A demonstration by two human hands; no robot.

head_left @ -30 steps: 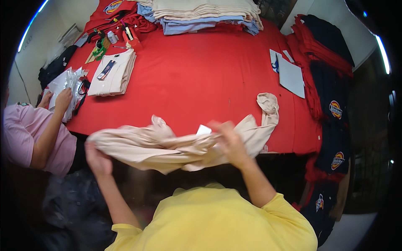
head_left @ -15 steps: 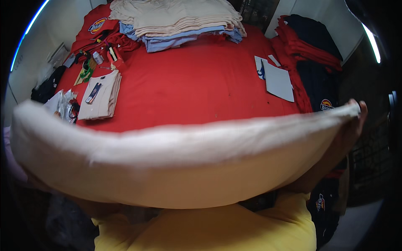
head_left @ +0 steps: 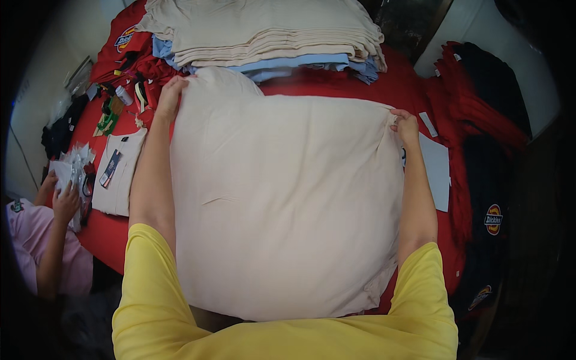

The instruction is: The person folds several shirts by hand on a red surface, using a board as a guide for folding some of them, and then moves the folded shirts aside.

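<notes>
Cloth (head_left: 282, 204) spreads between and this side of our left hand (head_left: 171, 96) and right hand (head_left: 407, 126), each pinching its far edge, so we should draw both evenly apart to smooth it over the table (head_left: 108, 237).

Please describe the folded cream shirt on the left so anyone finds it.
Over the large red-covered table, find the wide cream fabric garment held between left hand and right hand. Left of the left forearm lies the folded cream shirt; unlike the garment and the cream clothing stack, it shows a dark rectangular tag.
</notes>
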